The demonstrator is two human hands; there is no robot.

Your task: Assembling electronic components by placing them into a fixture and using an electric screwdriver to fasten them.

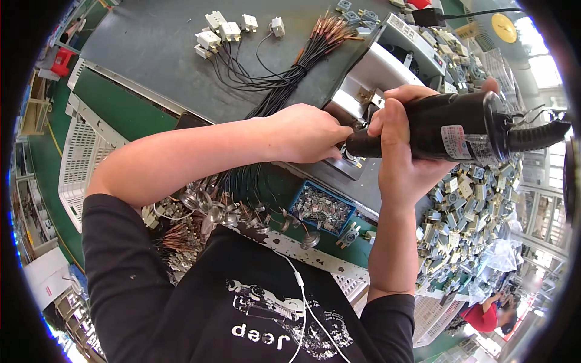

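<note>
My right hand (396,130) is wrapped round a black electric screwdriver (448,128), which lies nearly level with its nose pointing left. A corrugated black hose leaves its right end. My left hand (308,134) reaches across from the left, its fingers closed right at the screwdriver's nose; what they hold is hidden. Just beyond both hands stands a metal machine (387,63) with an open housing. Near the left wrist a tied bundle of black wires (284,85) with copper-coloured ends lies on the grey table (151,54). Several white connector blocks (230,30) sit at the bundle's far end.
A blue tray (324,207) of small metal parts stands below my hands. To the right is a large heap of grey and cream plug parts (463,206). Round metal pieces on wires (209,202) hang near my lap. A person in red (483,316) is far right.
</note>
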